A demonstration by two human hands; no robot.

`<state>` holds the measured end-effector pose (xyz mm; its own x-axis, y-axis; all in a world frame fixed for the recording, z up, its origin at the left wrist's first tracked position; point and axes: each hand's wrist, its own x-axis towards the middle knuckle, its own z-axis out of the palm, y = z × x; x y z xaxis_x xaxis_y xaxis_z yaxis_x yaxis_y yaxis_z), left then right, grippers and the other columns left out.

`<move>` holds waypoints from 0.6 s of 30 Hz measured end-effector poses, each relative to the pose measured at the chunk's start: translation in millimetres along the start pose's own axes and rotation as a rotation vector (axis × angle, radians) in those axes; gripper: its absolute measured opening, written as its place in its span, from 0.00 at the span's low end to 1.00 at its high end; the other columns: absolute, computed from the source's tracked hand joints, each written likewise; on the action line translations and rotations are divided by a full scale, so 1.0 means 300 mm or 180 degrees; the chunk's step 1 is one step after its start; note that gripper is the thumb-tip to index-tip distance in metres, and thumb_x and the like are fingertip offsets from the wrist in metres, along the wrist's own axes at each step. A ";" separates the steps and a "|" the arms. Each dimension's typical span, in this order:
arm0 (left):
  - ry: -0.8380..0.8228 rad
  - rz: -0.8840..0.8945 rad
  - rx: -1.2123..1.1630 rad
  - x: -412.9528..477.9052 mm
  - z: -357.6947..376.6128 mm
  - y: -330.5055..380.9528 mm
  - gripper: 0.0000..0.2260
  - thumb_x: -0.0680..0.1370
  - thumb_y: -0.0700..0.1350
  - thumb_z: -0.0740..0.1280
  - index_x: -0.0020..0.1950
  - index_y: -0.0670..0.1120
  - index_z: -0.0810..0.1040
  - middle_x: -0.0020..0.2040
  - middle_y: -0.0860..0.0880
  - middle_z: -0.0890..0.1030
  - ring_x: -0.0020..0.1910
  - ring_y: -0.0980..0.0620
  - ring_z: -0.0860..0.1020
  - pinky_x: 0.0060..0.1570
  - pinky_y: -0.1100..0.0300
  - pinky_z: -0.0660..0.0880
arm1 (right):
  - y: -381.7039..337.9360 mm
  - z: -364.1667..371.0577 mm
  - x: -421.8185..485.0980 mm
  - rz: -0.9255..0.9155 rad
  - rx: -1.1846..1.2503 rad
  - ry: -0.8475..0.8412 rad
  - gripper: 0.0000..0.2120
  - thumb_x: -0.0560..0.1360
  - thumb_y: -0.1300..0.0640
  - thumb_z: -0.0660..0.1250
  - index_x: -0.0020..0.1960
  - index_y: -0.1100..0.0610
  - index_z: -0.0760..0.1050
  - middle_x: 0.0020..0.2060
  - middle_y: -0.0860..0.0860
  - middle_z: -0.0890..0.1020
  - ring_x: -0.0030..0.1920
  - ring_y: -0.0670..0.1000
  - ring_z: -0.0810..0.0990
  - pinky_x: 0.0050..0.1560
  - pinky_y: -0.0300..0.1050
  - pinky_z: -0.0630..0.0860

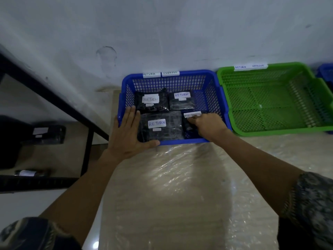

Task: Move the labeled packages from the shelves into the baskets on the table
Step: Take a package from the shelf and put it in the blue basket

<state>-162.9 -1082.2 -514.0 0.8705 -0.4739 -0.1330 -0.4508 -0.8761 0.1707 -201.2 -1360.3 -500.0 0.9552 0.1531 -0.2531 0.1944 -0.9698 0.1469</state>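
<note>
A blue basket (173, 73) tagged RETURN and OVERDUE stands against the wall on the table. Several black wrapped packages with white RETURN labels lie inside: two at the back (151, 102) (182, 101), a larger one at the front (160, 125). My right hand (207, 126) reaches into the front right corner and is shut on a small black package (191, 118) whose label is partly covered. My left hand (127, 133) lies flat and open on the basket's front left corner, thumb along the front rim.
A green basket (270, 131) with the same tags stands to the right with nothing in it; another blue basket edge (326, 71) shows beyond. A black-framed shelf (54, 100) at the left holds more labeled packages (45, 134) (30, 173). The table (171, 186) is covered in plastic film.
</note>
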 end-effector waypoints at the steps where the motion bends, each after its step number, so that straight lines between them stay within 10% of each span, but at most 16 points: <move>1: 0.0081 0.0004 -0.0016 -0.003 0.003 0.001 0.59 0.61 0.83 0.43 0.79 0.43 0.44 0.79 0.46 0.40 0.77 0.52 0.36 0.74 0.40 0.42 | 0.003 0.000 0.002 0.0013 0.0031 -0.0083 0.20 0.78 0.60 0.58 0.69 0.49 0.68 0.59 0.51 0.79 0.53 0.56 0.80 0.44 0.47 0.74; 18: 0.0114 -0.0062 0.0126 -0.002 0.014 0.003 0.60 0.60 0.83 0.40 0.78 0.41 0.52 0.79 0.44 0.52 0.78 0.48 0.47 0.75 0.40 0.42 | 0.010 0.011 0.029 -0.0058 0.0404 -0.0621 0.22 0.76 0.51 0.66 0.68 0.53 0.70 0.62 0.56 0.71 0.60 0.60 0.74 0.56 0.53 0.74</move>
<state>-164.7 -1083.1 -518.0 0.8854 -0.4537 -0.1007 -0.4405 -0.8884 0.1295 -193.1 -1362.4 -504.9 0.8882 0.1431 -0.4366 0.1698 -0.9852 0.0224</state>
